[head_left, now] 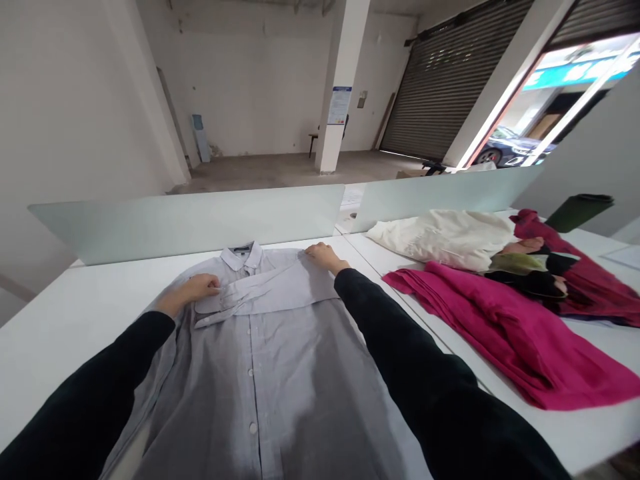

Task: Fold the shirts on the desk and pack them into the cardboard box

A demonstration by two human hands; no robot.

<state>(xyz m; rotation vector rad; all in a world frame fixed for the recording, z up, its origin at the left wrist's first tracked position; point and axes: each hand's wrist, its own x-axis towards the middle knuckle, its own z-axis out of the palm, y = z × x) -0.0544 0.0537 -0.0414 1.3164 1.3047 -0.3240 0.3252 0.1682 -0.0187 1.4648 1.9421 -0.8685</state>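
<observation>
A light grey button-up shirt (290,373) lies front side up on the white table, its collar at the far end. One sleeve (275,290) is folded across the chest from the right, with the cuff lying towards the left. My left hand (200,288) pinches the sleeve near its cuff. At the right shoulder of the shirt, my right hand (324,255) rests with curled fingers at the fold; whether it grips the cloth is hard to make out. The other sleeve hangs down along the left side, partly hidden behind my left arm.
Right of the shirt lies a folded magenta cloth (505,333). Behind it are a cream cloth (445,237) and a heap of dark red and mixed fabrics (590,273). A frosted glass divider (215,217) runs along the table's (45,333) far edge.
</observation>
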